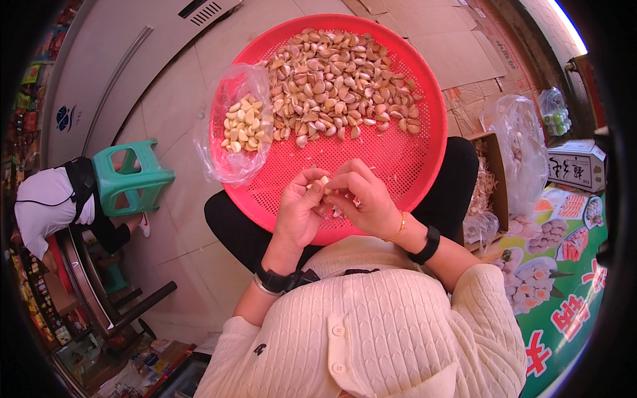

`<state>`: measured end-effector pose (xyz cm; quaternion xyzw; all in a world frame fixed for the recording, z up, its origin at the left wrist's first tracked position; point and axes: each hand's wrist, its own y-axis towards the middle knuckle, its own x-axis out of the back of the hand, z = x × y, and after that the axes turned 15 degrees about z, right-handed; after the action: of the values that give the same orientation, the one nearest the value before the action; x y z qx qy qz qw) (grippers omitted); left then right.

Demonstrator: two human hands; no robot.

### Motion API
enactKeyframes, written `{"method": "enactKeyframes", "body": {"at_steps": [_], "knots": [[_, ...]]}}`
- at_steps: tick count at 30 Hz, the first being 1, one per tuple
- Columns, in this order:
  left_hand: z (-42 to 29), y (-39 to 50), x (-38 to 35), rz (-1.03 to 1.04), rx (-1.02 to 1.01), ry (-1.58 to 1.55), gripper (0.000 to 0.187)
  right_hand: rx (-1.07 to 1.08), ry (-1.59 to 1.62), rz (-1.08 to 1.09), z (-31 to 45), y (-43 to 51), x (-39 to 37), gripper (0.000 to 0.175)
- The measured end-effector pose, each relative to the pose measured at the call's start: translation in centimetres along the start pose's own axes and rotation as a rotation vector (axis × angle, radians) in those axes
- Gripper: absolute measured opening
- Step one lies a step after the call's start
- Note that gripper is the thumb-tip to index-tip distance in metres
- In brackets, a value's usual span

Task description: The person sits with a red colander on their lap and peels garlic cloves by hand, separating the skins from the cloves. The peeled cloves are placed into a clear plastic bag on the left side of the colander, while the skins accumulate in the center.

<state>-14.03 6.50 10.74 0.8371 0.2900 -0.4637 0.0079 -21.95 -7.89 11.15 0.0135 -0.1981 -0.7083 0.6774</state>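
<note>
A round red plastic sieve basket (435, 149) rests across my lap, with a large heap of unpeeled garlic cloves (338, 79) over its far part. At its left side a clear plastic bag (211, 149) lies open and holds peeled garlic cloves (244, 124). Over the near part of the basket my left hand (303, 204) pinches a pale garlic clove (324, 180) between thumb and fingers. My right hand (363, 199) meets it from the right, its fingertips touching the clove. Loose bits of skin lie beneath my hands.
At right stand a cardboard box (502, 184) of garlic skins, a clear bag (520, 154) and a white carton (577, 164). A green plastic stool (134, 176) stands at left, beside another person (54, 199) bending over a round table. Flattened cardboard (438, 54) covers the floor ahead.
</note>
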Motion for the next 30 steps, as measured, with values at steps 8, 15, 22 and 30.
{"method": "enactKeyframes", "body": {"at_steps": [8, 15, 22, 30], "knots": [[-0.38, -0.06, 0.14, 0.065, -0.02, -0.007, 0.018, 0.044, -0.056, -0.064, -0.41, -0.14, -0.36, 0.021], [-0.21, -0.02, -0.2, 0.035, -0.032, 0.035, 0.018, 0.105, -0.182, -0.017, -0.62, 0.0, 0.19, 0.022], [-0.41, -0.06, -0.34, 0.059, -0.046, 0.05, 0.019, -0.004, 0.003, -0.056, -0.23, -0.14, -0.02, 0.021], [-0.41, 0.01, -0.79, 0.027, -0.061, 0.128, 0.021, 0.017, -0.023, -0.02, -0.23, 0.16, 0.45, 0.02]]}}
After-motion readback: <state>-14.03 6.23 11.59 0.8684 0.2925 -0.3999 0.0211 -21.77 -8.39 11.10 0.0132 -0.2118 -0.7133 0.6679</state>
